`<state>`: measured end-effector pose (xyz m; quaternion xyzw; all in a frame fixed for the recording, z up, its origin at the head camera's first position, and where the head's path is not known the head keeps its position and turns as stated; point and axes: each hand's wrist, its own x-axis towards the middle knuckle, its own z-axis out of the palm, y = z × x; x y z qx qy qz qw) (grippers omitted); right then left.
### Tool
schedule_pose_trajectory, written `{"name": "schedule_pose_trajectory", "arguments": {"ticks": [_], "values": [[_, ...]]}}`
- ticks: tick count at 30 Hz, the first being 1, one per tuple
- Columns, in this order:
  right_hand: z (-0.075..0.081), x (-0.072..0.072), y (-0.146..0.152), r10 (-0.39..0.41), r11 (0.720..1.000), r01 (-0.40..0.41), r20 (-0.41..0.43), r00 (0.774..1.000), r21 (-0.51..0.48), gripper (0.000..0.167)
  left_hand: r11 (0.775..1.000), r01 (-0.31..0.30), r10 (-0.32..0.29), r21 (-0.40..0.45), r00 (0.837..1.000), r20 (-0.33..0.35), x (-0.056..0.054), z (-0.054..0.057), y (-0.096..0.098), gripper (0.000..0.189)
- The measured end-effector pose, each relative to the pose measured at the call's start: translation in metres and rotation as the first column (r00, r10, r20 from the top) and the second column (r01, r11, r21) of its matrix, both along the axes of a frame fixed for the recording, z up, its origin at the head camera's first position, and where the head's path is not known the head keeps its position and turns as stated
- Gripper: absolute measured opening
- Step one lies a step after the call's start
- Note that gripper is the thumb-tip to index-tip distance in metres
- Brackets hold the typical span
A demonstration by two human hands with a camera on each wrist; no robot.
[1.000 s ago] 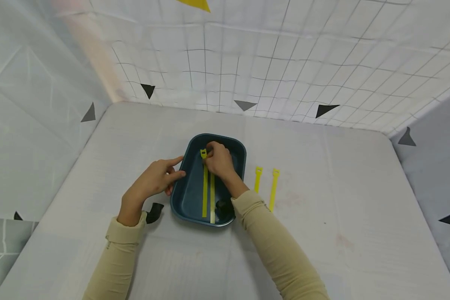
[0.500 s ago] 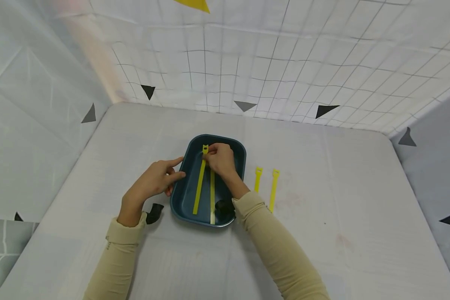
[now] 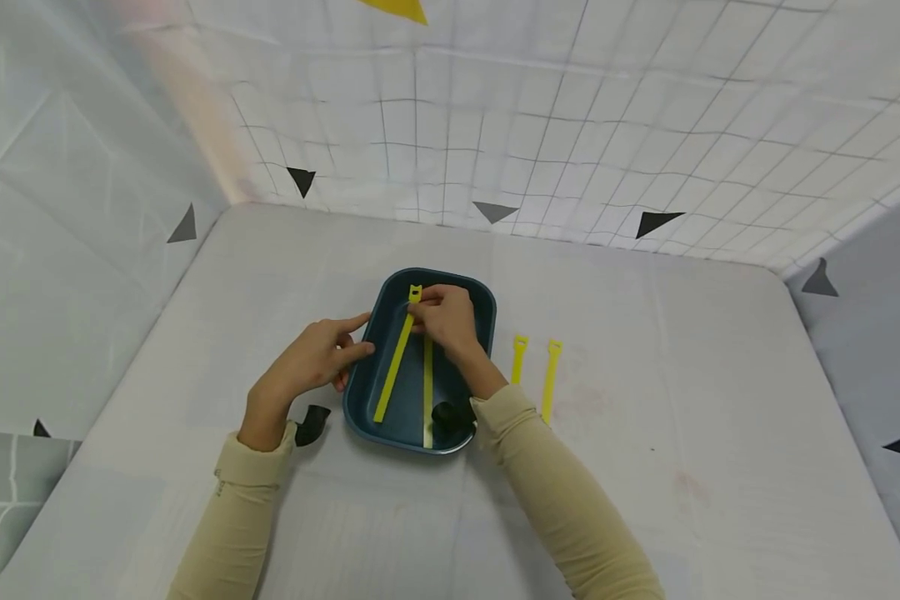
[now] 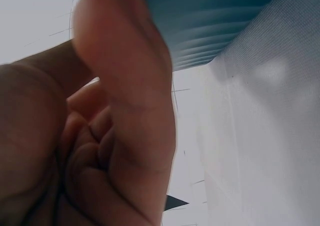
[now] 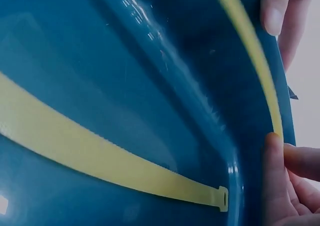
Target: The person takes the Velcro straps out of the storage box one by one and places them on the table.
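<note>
Tray edges: dark teal tray point(image 3: 408, 418) with rounded corners and raised walls; the grid-lined wall point(image 3: 450, 125) stands well beyond its far rim.
Tray room: bare floor lies between the held strap's tail and the near rim.
Left grip: left hand point(image 3: 311, 354) pinches the left rim, thumb inside, fingers outside.
Right grip: right hand point(image 3: 446, 321) has thumb and finger closed together on the held strap point(image 3: 395, 362), just nearer than its slotted head.
Held strap: slants inside the tray toward the near left corner; cannot tell whether its tail touches.
Second strap point(image 3: 428, 392): along the tray floor, partly under the right hand.
Table straps point(image 3: 551, 375): two, right of the tray.
Materials: glossy tray; flat, yellow, matte straps.
</note>
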<state>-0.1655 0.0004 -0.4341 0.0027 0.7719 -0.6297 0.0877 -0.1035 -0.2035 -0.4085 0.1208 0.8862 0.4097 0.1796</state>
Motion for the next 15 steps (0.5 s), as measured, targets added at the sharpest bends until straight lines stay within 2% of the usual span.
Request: {"name": "schedule_pose_trajectory", "arguments": {"ticks": [15], "values": [[0.011,0.006,0.002,0.003,0.998,-0.003,0.004,1.000,-0.070,0.020,1.000,-0.008,0.008,-0.019,1.000,0.013,-0.001,0.000,0.001,0.061]]}}
